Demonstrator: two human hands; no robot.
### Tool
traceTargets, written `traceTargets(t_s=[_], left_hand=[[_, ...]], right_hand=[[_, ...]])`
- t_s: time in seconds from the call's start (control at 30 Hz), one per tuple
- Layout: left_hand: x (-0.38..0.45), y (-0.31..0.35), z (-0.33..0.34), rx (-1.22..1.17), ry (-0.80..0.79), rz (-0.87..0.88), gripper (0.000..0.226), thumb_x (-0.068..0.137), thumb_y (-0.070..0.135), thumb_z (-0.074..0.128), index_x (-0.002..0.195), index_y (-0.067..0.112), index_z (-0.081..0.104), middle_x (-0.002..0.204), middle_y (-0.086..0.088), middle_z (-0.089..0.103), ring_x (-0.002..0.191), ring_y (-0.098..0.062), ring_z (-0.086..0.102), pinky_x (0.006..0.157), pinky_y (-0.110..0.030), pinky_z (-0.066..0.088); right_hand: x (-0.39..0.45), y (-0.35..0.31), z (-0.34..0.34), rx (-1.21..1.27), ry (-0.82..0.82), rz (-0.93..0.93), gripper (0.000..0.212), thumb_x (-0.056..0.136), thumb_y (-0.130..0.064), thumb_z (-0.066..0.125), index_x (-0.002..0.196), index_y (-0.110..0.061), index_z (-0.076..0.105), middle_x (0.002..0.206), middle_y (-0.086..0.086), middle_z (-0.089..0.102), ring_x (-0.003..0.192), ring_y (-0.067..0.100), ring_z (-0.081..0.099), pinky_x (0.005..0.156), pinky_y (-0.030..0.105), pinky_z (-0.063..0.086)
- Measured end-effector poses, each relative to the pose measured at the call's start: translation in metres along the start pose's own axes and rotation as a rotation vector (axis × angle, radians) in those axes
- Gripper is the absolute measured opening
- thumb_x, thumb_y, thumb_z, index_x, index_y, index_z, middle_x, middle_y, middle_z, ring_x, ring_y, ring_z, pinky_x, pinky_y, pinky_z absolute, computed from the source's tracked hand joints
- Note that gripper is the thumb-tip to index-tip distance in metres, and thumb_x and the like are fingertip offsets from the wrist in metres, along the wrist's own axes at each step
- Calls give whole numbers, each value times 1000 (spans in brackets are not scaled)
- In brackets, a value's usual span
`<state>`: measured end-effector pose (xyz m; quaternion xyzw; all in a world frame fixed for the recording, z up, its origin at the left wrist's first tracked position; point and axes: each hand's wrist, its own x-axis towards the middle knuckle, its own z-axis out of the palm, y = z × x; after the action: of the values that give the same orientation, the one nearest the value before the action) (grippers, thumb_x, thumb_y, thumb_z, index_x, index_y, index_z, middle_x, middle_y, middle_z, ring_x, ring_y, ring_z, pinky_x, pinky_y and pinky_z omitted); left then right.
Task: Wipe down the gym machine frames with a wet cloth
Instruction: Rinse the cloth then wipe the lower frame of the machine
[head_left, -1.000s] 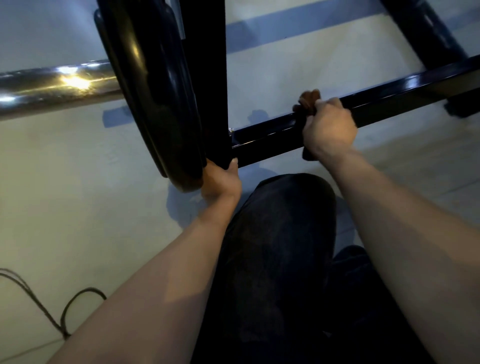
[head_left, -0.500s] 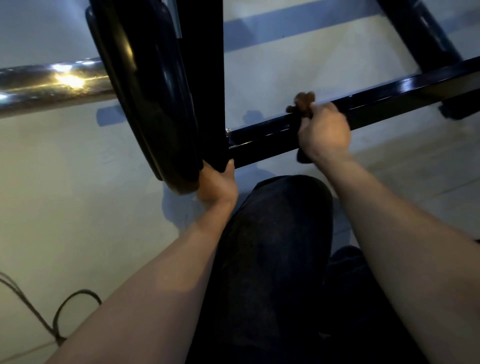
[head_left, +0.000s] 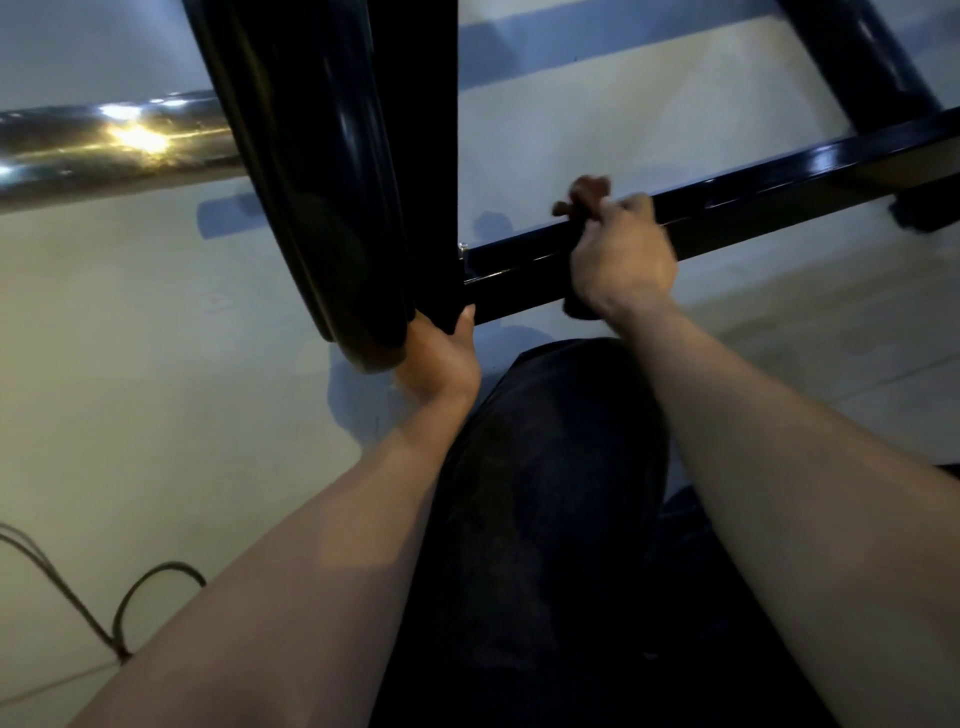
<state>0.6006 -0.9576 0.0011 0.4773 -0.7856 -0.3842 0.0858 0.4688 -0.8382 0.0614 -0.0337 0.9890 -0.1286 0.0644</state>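
Right hand clamps a brown cloth on the glossy black square bar; left hand grips the post (beside a rounded plate).

Both bare forearms reach forward from the near edge toward the far middle. The left forearm comes in from the near left and angles right. The left hand is seen from the back, wrist slightly bent, thumb pointing up and pressed against the upright; its fingers are hidden behind the black disc, so their curl cannot be seen. The right forearm comes in from the near right and angles left. The right hand sits farther off than the left, knuckles up, fingers curled over the bar and gripping a cloth. A dark-trousered knee rises between the arms.
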Motion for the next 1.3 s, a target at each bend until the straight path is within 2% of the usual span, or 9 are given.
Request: traceTargets(t_s=[0.17,0.27,0.43,0.5,0.67,0.77,1.0,1.17,1.3], left_hand=[[-2,1,-3,-28,0,0,59,96,36,69,143,7,47,128,-14,66,115,-34,64,82,-36,48],[-1,0,-1,-32,11,22,75,93,44,72,150,6,41,138,-15,61,125,-34,60,94,-39,49],[0,-1,0,-53,-10,22,81,91,44,74,153,6,37,144,-15,57,131,-34,56,100,-39,48],[0,-1,0,-59,8,34,80,91,44,74,152,6,39,142,-15,58,129,-34,57,99,-40,48],[-2,2,-3,-51,17,29,73,92,41,74,148,5,43,133,-17,63,121,-35,61,92,-43,51],[-1,0,-3,-38,10,42,84,89,46,75,152,4,39,141,-18,58,130,-36,56,101,-47,50],[-5,0,0,-62,41,22,69,93,41,74,145,6,46,131,-13,65,118,-32,63,86,-34,48],[-3,4,1,-34,-10,-39,76,92,41,73,150,6,39,137,-17,61,124,-37,59,95,-46,52],[-13,7,-1,-143,18,-260,68,85,40,77,136,3,51,132,-19,62,123,-39,59,101,-48,51]], right_hand=[[-53,-50,25,131,-137,-378,30,106,-35,42,127,-25,60,143,-4,45,108,32,60,80,39,48],[-35,-33,19,129,-136,-437,33,104,-37,49,133,-32,64,145,-5,46,114,26,62,93,39,53],[26,13,-11,107,-35,86,37,98,-35,53,129,-25,69,125,7,70,119,31,65,97,36,50],[14,0,-5,93,-17,123,33,99,-32,53,126,-25,70,123,8,72,120,33,64,96,37,51],[-38,-50,22,87,-164,-364,28,100,-27,50,125,-29,64,126,0,68,118,30,61,79,36,49],[-20,-23,6,-83,-147,-489,38,104,-29,49,142,-32,55,143,-4,57,127,31,54,90,42,52],[29,31,-9,-207,24,-10,33,103,-23,47,131,-10,58,141,12,46,122,42,51,91,50,50],[-29,-42,25,-222,-141,-424,57,96,-25,65,149,-19,44,143,2,45,124,34,49,74,41,47],[-27,-24,18,-132,-115,-510,46,105,-31,49,151,-28,43,143,-1,47,123,32,49,71,40,47]])
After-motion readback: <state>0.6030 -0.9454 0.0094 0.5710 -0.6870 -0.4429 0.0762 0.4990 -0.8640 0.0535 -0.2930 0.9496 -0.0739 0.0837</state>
